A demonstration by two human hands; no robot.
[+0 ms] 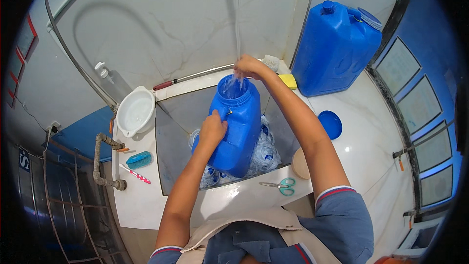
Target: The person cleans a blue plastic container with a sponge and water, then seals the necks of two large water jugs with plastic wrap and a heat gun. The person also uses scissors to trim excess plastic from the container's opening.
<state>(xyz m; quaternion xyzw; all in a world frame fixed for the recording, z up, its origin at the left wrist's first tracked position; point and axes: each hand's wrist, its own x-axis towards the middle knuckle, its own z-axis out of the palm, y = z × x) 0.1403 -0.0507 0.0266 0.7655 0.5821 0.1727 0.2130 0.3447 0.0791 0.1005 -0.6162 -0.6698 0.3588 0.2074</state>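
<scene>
A blue plastic jerry can stands tilted in the grey sink, its wide round mouth uncovered. My left hand is closed around its handle. Water streams down from above into the mouth. Just over the rim, my right hand is in the stream, and splashing water blurs its fingers, so I cannot tell how they are held. Beneath and beside the can lie crumpled whitish, see-through bundles with blue bits. The sink surrounds them.
A larger blue jerry can stands at the back right, near a yellow sponge and blue lid. Scissors lie on the front ledge. At left are a white basin, blue brush, toothbrush and pump bottle.
</scene>
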